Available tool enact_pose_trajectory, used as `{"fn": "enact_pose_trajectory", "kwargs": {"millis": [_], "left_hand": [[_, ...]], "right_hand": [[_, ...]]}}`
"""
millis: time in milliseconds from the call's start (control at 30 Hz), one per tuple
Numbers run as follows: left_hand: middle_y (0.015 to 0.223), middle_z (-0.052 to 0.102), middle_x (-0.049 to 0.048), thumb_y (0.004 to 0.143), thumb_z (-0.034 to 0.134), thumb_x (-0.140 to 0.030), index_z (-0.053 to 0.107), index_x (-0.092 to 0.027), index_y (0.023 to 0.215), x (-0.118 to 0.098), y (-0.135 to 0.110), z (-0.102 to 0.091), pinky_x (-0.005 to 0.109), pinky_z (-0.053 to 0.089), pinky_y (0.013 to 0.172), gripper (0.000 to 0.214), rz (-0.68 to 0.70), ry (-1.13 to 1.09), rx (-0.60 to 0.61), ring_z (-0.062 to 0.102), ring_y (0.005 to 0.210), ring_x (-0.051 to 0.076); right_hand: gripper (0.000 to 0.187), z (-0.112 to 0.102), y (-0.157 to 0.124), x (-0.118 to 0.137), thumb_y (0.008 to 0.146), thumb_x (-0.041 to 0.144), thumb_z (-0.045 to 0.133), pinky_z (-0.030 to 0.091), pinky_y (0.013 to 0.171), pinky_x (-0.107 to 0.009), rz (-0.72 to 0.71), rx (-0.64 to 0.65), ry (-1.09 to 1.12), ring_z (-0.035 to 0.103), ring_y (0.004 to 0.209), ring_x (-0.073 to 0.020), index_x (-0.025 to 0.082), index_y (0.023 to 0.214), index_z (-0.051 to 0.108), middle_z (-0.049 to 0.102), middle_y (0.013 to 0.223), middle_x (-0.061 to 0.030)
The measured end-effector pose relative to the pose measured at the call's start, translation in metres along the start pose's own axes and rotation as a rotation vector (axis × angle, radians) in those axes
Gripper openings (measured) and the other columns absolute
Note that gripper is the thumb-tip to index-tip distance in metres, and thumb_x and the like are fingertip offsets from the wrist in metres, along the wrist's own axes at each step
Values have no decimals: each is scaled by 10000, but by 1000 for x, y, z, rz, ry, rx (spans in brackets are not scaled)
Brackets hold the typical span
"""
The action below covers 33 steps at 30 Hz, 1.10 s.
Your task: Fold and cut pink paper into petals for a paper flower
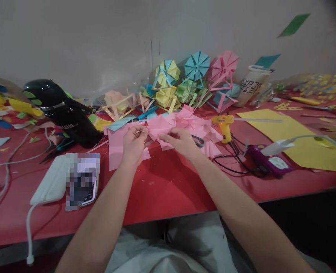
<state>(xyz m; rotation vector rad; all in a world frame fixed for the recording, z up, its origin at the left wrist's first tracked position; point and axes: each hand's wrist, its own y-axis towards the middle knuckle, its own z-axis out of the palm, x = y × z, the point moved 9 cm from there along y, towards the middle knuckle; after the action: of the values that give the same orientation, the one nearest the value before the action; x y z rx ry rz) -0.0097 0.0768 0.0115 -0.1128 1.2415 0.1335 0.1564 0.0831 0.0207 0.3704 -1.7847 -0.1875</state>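
Between my two hands is a piece of pink paper (156, 131), held a little above the red table. My left hand (135, 143) pinches its left side between thumb and fingers. On the right side, my right hand (181, 141) grips it with the thumb on top. Behind and right of my hands lies a heap of folded pink paper (189, 119). A flat pink sheet (117, 151) rests under and left of my left hand. The scissors' dark handle (198, 141) shows just beyond my right hand, partly covered by paper.
A yellow glue gun (225, 127) with its black cord stands right, near a purple power strip (273, 161) and a yellow sheet (304, 146). Left are a black bottle (68, 117), a phone (84, 182) and a white power bank (50, 178). Folded paper wheels (197, 66) lean against the wall.
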Motion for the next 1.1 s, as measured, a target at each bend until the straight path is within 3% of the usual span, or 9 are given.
{"fn": "enact_pose_trajectory", "kwargs": {"millis": [367, 633, 733, 867, 1100], "left_hand": [[713, 641, -18, 752, 748, -204, 616, -175, 770, 2, 1, -3, 362, 604, 821, 136, -39, -9, -9, 658, 698, 135], [615, 591, -28, 737, 693, -132, 539, -165, 649, 4, -1, 1, 251, 565, 647, 180, -143, -40, -1, 610, 597, 106], [606, 587, -30, 733, 683, -118, 544, -165, 651, 4, -1, -2, 243, 558, 627, 168, -140, -39, -27, 607, 586, 105], [653, 634, -22, 743, 732, -172, 622, -165, 749, -2, 1, -4, 274, 580, 677, 110, -32, 4, -42, 624, 614, 114], [673, 644, -21, 741, 748, -197, 621, -162, 752, -1, 2, -4, 298, 597, 717, 132, -4, -25, -33, 641, 635, 117]], "right_hand": [[335, 2, -1, 10, 904, 412, 624, 437, 627, -307, -57, 38, -159, 573, 633, -160, 197, 653, 570, 695, 702, -55], [282, 9, -4, 17, 921, 273, 596, 434, 637, -286, -41, 101, -197, 601, 646, -156, 177, 656, 602, 698, 688, -55], [305, 10, -4, 19, 930, 316, 601, 436, 644, -284, -71, 117, -174, 595, 644, -148, 175, 660, 622, 695, 695, -49], [435, 11, -5, 12, 943, 507, 563, 452, 639, -285, -38, 140, -93, 611, 662, -157, 176, 674, 643, 700, 711, -57], [510, -1, -4, 15, 915, 623, 570, 427, 633, -296, -85, -19, -134, 550, 663, -161, 188, 648, 580, 611, 641, -36]]}}
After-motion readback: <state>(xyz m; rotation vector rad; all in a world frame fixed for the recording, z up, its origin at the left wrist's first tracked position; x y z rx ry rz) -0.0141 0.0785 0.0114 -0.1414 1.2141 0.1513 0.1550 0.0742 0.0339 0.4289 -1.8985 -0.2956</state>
